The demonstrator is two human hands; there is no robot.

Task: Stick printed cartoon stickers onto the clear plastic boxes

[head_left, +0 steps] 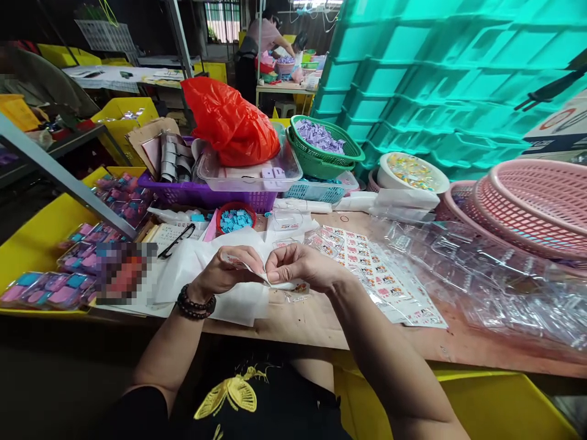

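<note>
My left hand (224, 272), with a dark beaded bracelet (196, 302) on its wrist, grips a small white sticker sheet (237, 261) with pink print. At the sheet's edge, the thumb and fingers of my right hand (305, 266) are pinched together, and the sheet bends between both hands. Fingertips partly hide it. Beneath the hands lie white backing paper (243, 305) and a clear plastic blister (298, 296). Printed sticker sheets (376, 269) with small cartoon figures are spread to the right of my right hand.
Clear plastic shells (486, 281) and pink baskets (545, 201) occupy the right side. A yellow bin (41, 235) of packed pieces stands left. Behind are a small red basket (236, 218) of blue pieces, a red bag (232, 125) and stacked teal crates (426, 79). A person (261, 40) works farther back.
</note>
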